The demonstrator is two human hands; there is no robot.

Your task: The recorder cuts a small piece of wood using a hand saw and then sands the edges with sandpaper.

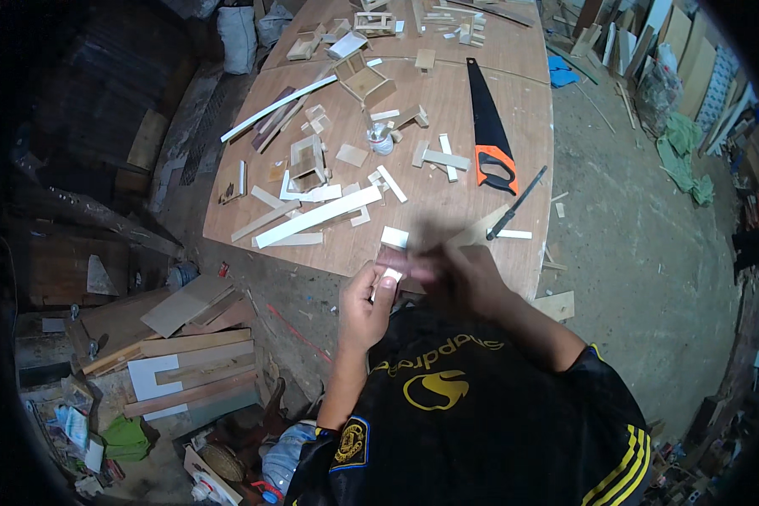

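Observation:
My left hand (367,308) is closed around a small pale wooden piece (395,237), whose white end sticks out above the fingers. Across that piece lies a reddish-brown strip (405,266) that looks like sandpaper. My right hand (468,274) reaches over from the right, smeared by motion, and the strip runs into it; its fingertips cannot be made out. Just beyond the right hand, a file-like dark tool (519,202) rests near the table's right edge, over a pale wooden strip (485,226).
On the table (447,84) lie a handsaw (491,126) with an orange handle, a small jar (381,139), a long white strip (319,217), an open wooden box (364,80) and several small wooden parts. Boards (198,350) are piled on the floor at left. A green cloth (683,156) lies at right.

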